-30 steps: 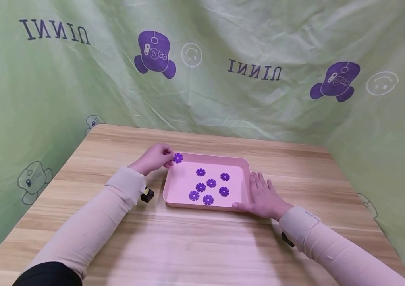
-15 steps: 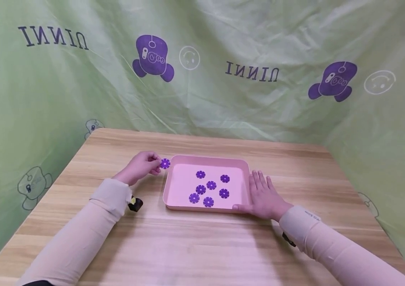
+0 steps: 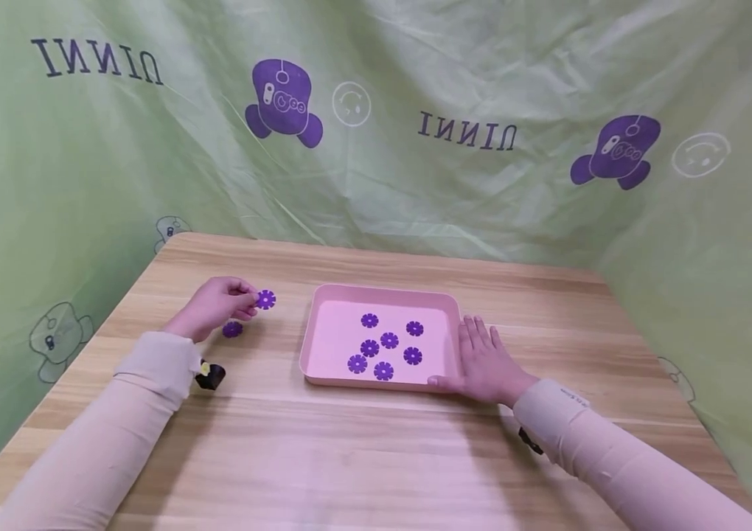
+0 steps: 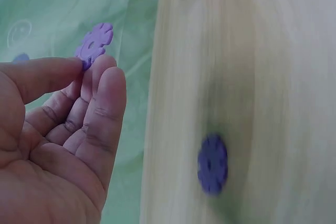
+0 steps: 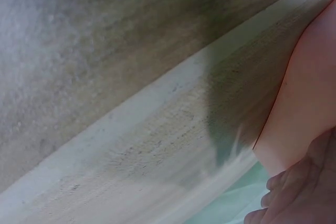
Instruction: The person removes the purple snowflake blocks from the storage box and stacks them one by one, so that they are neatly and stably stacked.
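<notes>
7 discs (image 3: pixel 389 340) in 1 tray (image 3: pixel 385 296), 1 outside; left hand (image 3: pixel 217 304) pinches 1, right hand (image 3: pixel 487 365) lies straight-fingered.

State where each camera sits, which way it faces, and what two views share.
Head: worn on the head, facing forward and down at the table, pink tray and curtain; left hand, right hand and sleeves show.
Left wrist: on that wrist, facing the pinched disc, lying disc and tray edge; left hand shows.
Right wrist: on that wrist, facing across table to tray; part of right hand shows.
Shared: head and left wrist show both discs.
</notes>
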A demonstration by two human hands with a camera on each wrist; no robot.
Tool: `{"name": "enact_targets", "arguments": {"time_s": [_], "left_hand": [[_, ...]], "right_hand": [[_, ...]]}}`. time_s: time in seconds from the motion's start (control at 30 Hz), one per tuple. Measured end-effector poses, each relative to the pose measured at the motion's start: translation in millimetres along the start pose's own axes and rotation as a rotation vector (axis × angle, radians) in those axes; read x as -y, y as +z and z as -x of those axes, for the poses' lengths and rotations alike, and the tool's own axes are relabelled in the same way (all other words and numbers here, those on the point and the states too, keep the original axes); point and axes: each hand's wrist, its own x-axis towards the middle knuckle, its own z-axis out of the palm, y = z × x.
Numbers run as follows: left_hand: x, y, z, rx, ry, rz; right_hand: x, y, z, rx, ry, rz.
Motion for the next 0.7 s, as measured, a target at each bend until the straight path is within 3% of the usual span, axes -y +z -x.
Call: {"name": "enact_targets", "arguments": {"time_s": [0.4,0.7], "left_hand": [[26.3,-26.2,8.6,-0.004,-0.089,0.094],[37.9,-33.2,17.3,0.021,-0.149,0.055]], "right_hand": [[1.0,-3.2,-1.0,0.015,0.003,-0.01],[-0.9,-2.1,-3.5,0.021,-0.004,-0.014]]}}
